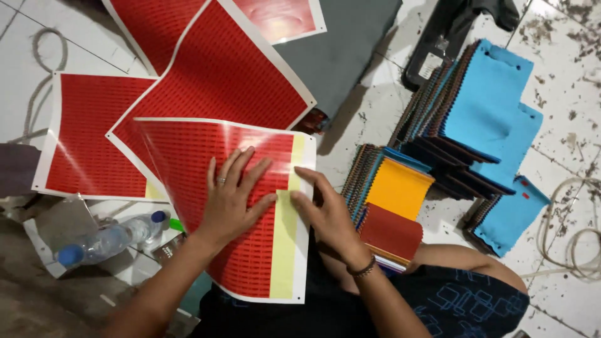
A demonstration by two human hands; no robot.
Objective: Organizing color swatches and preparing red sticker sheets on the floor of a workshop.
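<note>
A glossy sheet of red stickers [188,156] with a pale yellow bare strip along its right side lies on my lap. My left hand [230,195] presses flat on the red part, fingers spread, a ring on one finger. At the yellow strip, my right hand [325,213] pinches with thumb and forefinger at the edge of the red stickers. A bracelet sits on that wrist.
More red sticker sheets [213,69] overlap on the tiled floor behind. Stacks of fabric swatch cards, blue [488,100], orange [400,188] and red [391,233], stand to the right. A plastic bottle [109,241] lies at the left. A black tool [438,37] and cords [573,238] are at the right.
</note>
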